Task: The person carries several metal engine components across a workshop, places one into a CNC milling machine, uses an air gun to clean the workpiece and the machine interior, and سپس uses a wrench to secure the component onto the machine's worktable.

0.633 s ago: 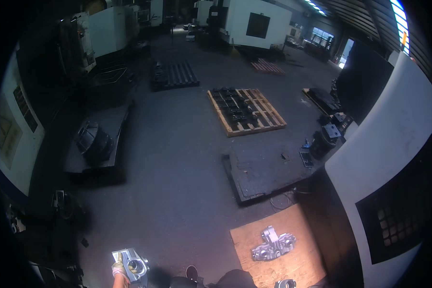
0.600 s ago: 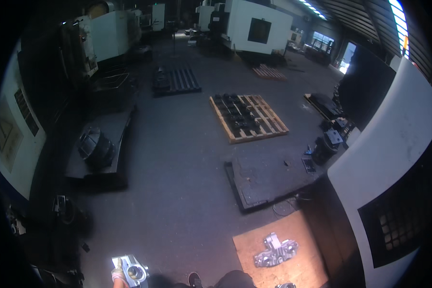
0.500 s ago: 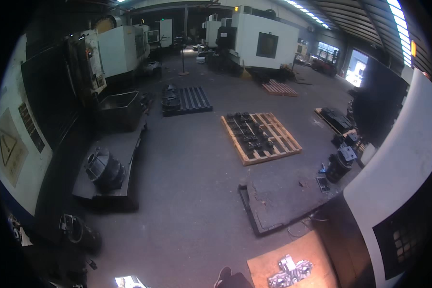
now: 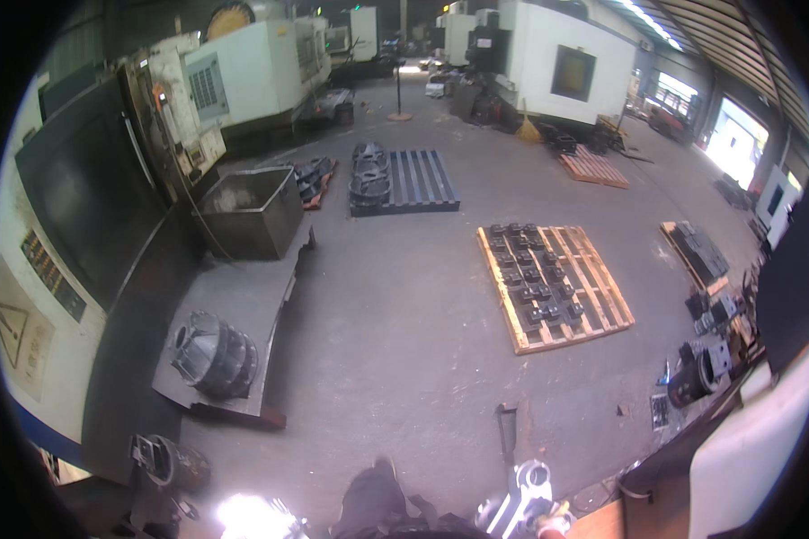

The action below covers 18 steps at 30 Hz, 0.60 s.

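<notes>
At the lower edge, a silvery machined metal casting with a round bore stands out against the floor. My right hand, only partly in the picture, is closed on the casting's right side. Most of its fingers are cut off by the edge or hidden. Just right of the hand shows a strip of orange-brown board. Further left, a second bright metal piece is too glaring to make out. I cannot see my left hand. My dark-clothed leg and shoe are between the two pieces.
A ribbed dark housing sits on a low metal bench at left. Ahead, a wooden pallet carries several black parts; a blue pallet lies beyond. White machines flank the aisle. A black handle bar rises near the casting.
The view has swung left and moved, so the floor things shift right. The casting, lying on the orange-brown board before, is now in my right hand.
</notes>
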Motion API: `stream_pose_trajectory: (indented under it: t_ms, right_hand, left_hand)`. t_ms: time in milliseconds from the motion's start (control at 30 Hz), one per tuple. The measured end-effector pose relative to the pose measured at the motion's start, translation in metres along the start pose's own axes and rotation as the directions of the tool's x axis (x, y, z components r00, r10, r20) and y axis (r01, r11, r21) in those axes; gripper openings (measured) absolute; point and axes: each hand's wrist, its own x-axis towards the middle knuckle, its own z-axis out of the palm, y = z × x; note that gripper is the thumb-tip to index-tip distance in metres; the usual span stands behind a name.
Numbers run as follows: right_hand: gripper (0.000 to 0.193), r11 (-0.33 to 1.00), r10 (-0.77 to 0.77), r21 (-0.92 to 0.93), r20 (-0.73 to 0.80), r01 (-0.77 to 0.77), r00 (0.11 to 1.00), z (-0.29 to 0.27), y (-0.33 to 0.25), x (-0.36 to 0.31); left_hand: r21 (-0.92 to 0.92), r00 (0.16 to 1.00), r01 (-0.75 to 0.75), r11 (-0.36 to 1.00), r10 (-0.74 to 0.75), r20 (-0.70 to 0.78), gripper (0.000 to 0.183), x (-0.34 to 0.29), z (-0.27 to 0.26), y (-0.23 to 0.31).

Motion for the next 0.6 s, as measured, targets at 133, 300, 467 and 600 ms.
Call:
stream_pose_trajectory:
  t_ms: [133,300,467,600]
  right_hand:
    - [0.09,0.995,-0.046,-0.091,-0.176,0.03,0.983,0.001,-0.148,0.086]
    - [0.086,0.987,-0.086,0.11,-0.246,0.116,0.965,0.005,-0.315,0.19]
    - [0.084,0.992,-0.009,-0.127,-0.235,-0.022,0.972,-0.028,-0.507,0.218]
    - [0.091,0.978,0.132,-0.138,-0.174,-0.157,0.976,0.002,-0.615,0.301]
  left_hand:
    - [-0.01,0.999,0.046,0.999,-0.046,0.019,0.046,0.092,0.06,0.021]
    - [0.058,0.987,0.019,0.998,-0.028,0.16,0.044,0.233,0.192,0.114]
    - [0.241,0.969,0.024,0.97,-0.082,0.234,0.043,0.323,0.334,0.226]
    - [0.397,0.962,-0.019,0.918,-0.092,0.258,0.042,0.412,0.448,0.298]
